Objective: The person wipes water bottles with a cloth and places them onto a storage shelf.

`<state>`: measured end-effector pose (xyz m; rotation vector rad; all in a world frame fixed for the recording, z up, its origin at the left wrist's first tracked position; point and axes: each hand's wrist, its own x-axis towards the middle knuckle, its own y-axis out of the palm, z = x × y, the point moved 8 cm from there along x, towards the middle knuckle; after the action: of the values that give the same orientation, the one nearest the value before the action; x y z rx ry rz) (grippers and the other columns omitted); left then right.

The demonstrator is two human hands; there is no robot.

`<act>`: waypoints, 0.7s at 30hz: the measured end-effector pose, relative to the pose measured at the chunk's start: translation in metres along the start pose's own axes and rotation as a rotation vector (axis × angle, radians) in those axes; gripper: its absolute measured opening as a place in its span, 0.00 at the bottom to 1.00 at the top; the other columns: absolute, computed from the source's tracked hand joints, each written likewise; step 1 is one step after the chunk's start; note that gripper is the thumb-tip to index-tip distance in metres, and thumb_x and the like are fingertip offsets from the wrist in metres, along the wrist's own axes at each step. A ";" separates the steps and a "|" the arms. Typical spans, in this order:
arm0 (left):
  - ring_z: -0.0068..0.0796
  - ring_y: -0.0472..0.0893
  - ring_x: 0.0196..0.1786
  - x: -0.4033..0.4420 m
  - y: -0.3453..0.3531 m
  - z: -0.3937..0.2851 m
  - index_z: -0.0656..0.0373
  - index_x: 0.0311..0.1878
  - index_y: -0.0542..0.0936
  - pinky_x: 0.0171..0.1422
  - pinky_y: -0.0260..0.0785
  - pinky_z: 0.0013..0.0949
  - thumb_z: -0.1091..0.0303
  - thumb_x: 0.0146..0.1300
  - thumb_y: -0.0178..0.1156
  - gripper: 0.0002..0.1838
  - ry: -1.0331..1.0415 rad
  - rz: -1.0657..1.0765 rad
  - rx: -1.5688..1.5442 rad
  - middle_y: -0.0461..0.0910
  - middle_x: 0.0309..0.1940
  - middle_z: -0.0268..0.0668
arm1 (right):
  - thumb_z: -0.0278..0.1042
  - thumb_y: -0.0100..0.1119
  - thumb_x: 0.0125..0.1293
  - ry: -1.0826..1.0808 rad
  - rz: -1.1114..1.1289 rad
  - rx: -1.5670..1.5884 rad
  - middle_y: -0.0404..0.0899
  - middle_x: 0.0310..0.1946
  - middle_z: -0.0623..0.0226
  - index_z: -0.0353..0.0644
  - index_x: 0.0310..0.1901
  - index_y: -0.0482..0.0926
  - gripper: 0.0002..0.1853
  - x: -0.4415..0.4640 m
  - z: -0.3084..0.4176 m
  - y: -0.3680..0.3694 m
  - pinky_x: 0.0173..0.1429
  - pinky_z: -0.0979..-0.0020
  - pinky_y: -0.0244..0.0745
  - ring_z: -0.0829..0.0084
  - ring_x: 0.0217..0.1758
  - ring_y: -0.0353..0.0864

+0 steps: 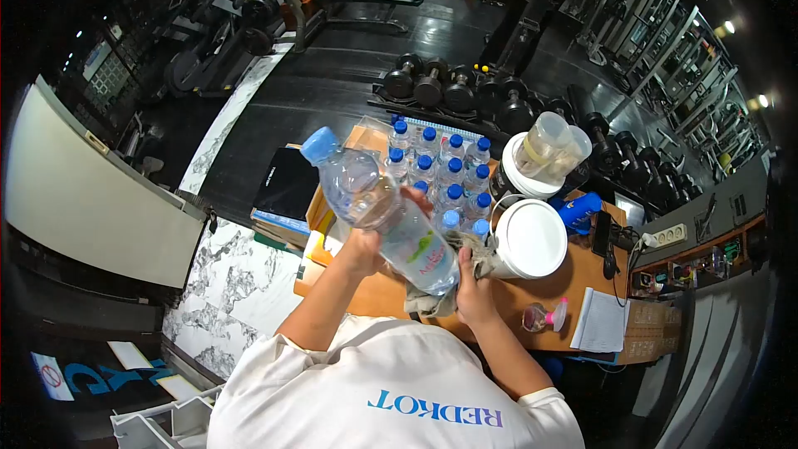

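1. Clearly, the left hand (pixel 363 253) is wrapped round the middle of a large clear bottle (pixel 387 219), whose light-blue cap (pixel 321 146) tilts toward the person's left.
2. Below, the right hand (pixel 475 293) clasps a greyish cloth (pixel 431 303) against the bottle's base.
3. That bottle is held up near the desk's (pixel 507 303) front edge.
4. Just beyond, smaller blue-capped bottles (pixel 450 171) stand grouped beside a white-lidded bucket (pixel 532 238).
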<state>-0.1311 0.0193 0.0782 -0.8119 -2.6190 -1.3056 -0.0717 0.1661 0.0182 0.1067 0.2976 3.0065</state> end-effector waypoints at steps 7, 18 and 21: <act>0.41 0.77 0.52 -0.002 -0.012 0.006 0.54 0.55 0.71 0.59 0.68 0.44 0.27 0.50 0.56 0.42 -0.041 -0.139 -0.045 0.75 0.49 0.41 | 0.34 0.62 0.60 -0.393 -0.026 -0.565 0.80 0.38 0.62 0.38 0.45 0.75 0.14 0.024 0.112 -0.006 0.47 0.66 0.74 0.65 0.41 0.79; 0.33 0.77 0.50 -0.011 -0.032 -0.007 0.55 0.56 0.72 0.53 0.73 0.36 0.21 0.54 0.42 0.45 -0.006 -0.481 0.049 0.75 0.49 0.38 | 0.37 0.62 0.54 -0.948 0.572 -1.002 0.78 0.53 0.73 0.48 0.44 0.80 0.14 -0.027 0.080 0.097 0.73 0.51 0.49 0.63 0.68 0.65; 0.32 0.77 0.51 -0.018 -0.068 -0.030 0.56 0.54 0.73 0.56 0.71 0.39 0.23 0.51 0.51 0.44 0.251 -0.575 0.124 0.77 0.46 0.36 | 0.36 0.60 0.57 -0.756 0.633 -0.785 0.79 0.52 0.69 0.47 0.45 0.79 0.14 -0.025 0.040 0.061 0.68 0.57 0.60 0.64 0.63 0.70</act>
<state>-0.1542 -0.0439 0.0429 0.1402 -2.7779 -1.2260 -0.0508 0.1109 0.0681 1.3965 -1.1428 3.0467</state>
